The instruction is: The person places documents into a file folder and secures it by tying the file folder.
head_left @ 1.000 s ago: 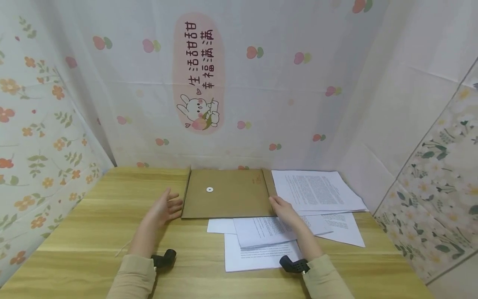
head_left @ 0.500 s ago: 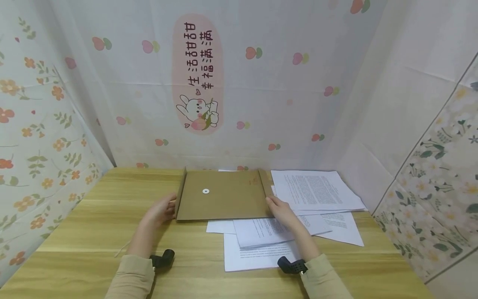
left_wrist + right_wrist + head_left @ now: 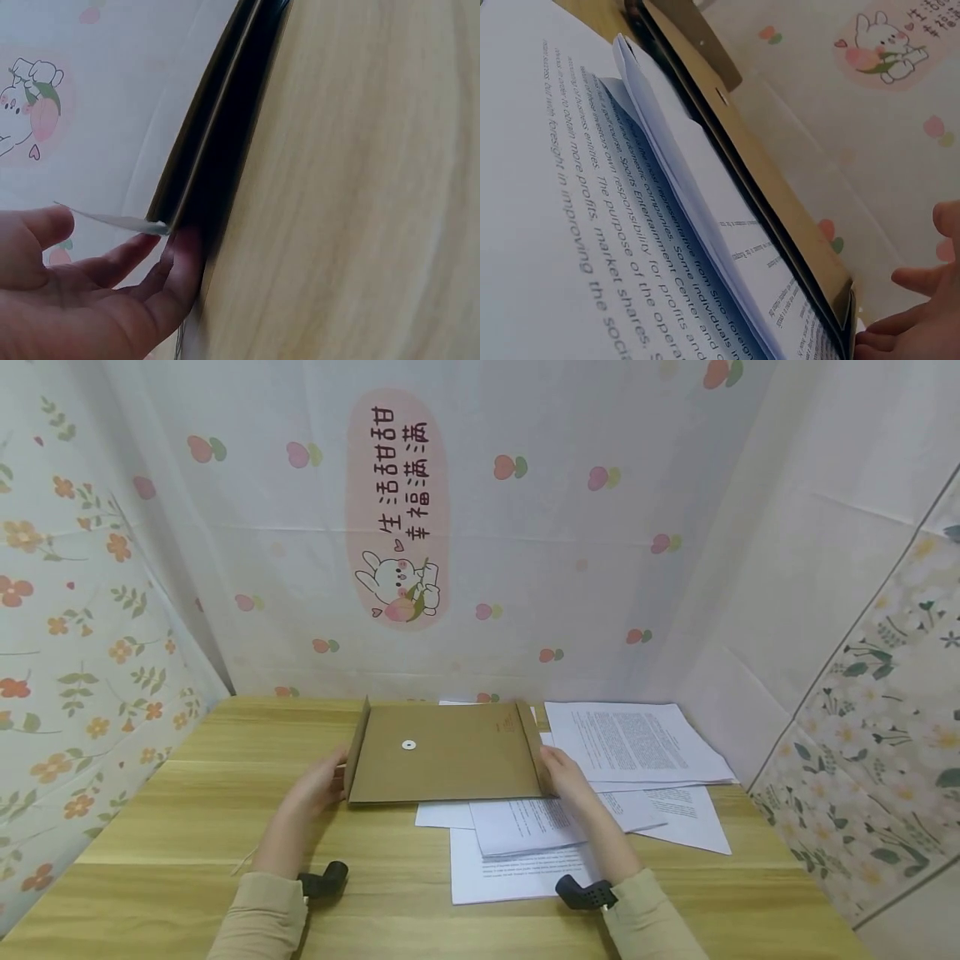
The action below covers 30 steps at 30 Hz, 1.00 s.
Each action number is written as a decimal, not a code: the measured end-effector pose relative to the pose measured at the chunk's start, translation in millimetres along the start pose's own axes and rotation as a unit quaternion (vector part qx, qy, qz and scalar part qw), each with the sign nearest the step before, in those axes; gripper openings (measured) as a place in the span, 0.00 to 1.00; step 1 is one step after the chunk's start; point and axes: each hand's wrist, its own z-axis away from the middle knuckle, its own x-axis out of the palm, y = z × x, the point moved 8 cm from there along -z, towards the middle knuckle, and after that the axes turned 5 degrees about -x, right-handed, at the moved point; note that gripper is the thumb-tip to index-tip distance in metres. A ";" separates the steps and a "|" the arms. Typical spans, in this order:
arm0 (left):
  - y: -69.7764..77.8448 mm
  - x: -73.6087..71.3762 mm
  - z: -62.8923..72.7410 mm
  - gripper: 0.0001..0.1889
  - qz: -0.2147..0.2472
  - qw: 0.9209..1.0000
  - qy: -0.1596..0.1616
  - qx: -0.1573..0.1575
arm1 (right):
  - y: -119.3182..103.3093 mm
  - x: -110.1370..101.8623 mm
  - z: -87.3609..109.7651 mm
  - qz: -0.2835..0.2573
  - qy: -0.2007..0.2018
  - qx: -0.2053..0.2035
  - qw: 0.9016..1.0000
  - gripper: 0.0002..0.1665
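Observation:
A brown kraft document envelope (image 3: 442, 756) lies crosswise before me at the back, with a white round button and raised flaps at both ends. My left hand (image 3: 311, 789) is at its left end. In the left wrist view, the fingers (image 3: 184, 274) touch the flap's outer side and reach under the corner, while the thumb is apart from them. My right hand (image 3: 570, 781) is at the right end. The right wrist view shows its fingertips (image 3: 866, 345) against the envelope's corner and the thumb raised away. The envelope's underside is mostly hidden.
Printed sheets (image 3: 517, 885) lie partly under the envelope's front edge. Another printed stack (image 3: 630, 743) lies at the back right, over a loose sheet (image 3: 705, 827). A patterned curtain (image 3: 480, 527) stands behind the wooden table (image 3: 172, 827).
My left hand has moved in to the envelope's left end. The envelope has shifted left and slightly toward me, its end flaps standing wider, and white paper now shows behind its far edge.

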 end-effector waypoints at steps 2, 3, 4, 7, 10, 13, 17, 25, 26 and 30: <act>-0.7 0.2 0.0 0.27 -0.012 1.000 -0.002 0.003 | 1.3 -0.9 -0.7 -0.037 0.001 0.005 0.999 0.40; -1.2 0.2 0.1 0.28 -0.015 1.000 -0.002 0.003 | 1.3 -0.7 -0.6 -0.058 -0.001 0.006 0.998 0.40; -1.7 0.6 0.2 0.29 -0.016 1.000 -0.004 0.004 | 1.6 -0.6 -0.4 -0.078 -0.002 0.009 0.997 0.41; -3.1 1.2 0.2 0.31 -0.019 1.000 -0.012 0.003 | 1.0 0.3 0.6 -0.131 -0.010 0.011 0.991 0.41; -4.4 1.1 0.2 0.32 -0.018 1.000 -0.021 0.000 | 1.9 0.6 1.7 -0.178 -0.014 0.017 0.984 0.40; -6.1 -1.0 0.6 0.32 -0.018 1.000 -0.022 -0.004 | 4.3 -0.2 2.3 -0.210 -0.013 0.026 0.977 0.39; -7.2 -4.9 2.0 0.35 -0.019 1.000 -0.019 -0.008 | 8.1 -1.0 1.9 -0.229 -0.011 0.037 0.973 0.36; -8.0 -6.2 6.0 0.37 0.007 0.999 -0.036 -0.012 | 4.9 3.6 0.6 -0.277 -0.015 0.030 0.960 0.35; -7.6 -6.1 6.0 0.37 0.015 0.999 -0.035 -0.012 | 4.4 4.2 0.9 -0.282 -0.015 0.029 0.959 0.35; -5.4 -3.7 6.8 0.39 0.027 0.999 -0.036 -0.010 | 3.6 4.1 1.9 -0.304 -0.004 0.027 0.952 0.35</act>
